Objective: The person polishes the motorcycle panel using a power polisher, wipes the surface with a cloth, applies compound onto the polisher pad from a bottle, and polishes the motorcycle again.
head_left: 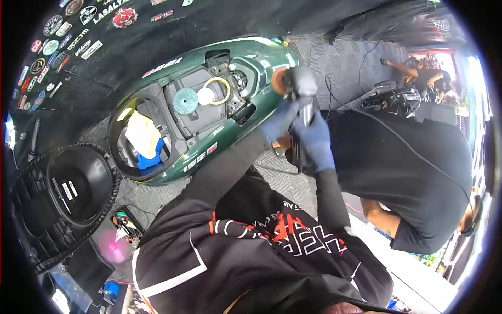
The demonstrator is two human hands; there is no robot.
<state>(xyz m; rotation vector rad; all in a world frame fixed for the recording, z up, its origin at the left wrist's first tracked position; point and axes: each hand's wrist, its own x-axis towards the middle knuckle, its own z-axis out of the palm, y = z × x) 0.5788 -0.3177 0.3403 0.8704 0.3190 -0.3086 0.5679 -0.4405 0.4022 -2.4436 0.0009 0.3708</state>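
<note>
Both of my hands wear blue gloves and grip a black power polisher (pixel 302 83). My left hand (pixel 277 123) is closed around it just beside my right hand (pixel 316 141), which wraps its handle. An orange-brown round pad (pixel 279 81) on the polisher's head is at the side of a green scooter (pixel 209 149); I cannot tell whether it presses on the panel. On the opened scooter body lie a teal round pad (pixel 185 101), a white disc (pixel 205 96) and a yellow ring (pixel 221 83). Yellow and blue cloths (pixel 142 137) sit in its seat compartment.
A person in black (pixel 397 152) bends close on my right. A cord (pixel 387 123) runs past them. The scooter's seat (pixel 78 183) lies at the left, above a small pink fan (pixel 113 246). Another person (pixel 431 78) crouches farther back near black parts.
</note>
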